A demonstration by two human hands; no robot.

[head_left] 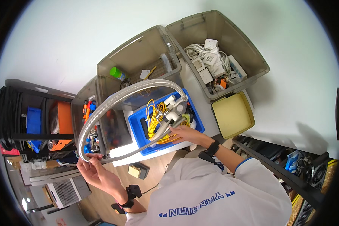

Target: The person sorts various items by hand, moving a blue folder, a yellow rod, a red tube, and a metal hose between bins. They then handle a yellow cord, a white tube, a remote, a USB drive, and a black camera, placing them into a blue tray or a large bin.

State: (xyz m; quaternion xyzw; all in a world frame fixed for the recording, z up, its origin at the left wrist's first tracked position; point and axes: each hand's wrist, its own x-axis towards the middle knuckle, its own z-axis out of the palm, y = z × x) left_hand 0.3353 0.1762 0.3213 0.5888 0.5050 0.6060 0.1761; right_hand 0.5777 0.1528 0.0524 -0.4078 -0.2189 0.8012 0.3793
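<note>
White shirt (248, 184) nearest; left of the blue tray (198, 122), my left fingers (96, 164) pinch the braided hose (150, 84) rising from it. Right fingers (178, 130) over it: grip unclear. Seemingly hose-handling; next calls for steadiness.

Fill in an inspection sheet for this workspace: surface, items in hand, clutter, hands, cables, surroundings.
Surface: white table, bearing a blue tray.
Items in hand: braided hose, arching from above the blue tray to the left hand.
Clutter: green-capped can in the left grey bin; white sockets in the right grey bin; pale-yellow tub nearby.
Hands: left hand pinches the braided hose at its lower bend; right hand is over the blue tray, grip unclear.
Cables: yellow cable coiled in the blue tray; white cables in the right grey bin.
Surroundings: black shelving at left, white wall behind.
</note>
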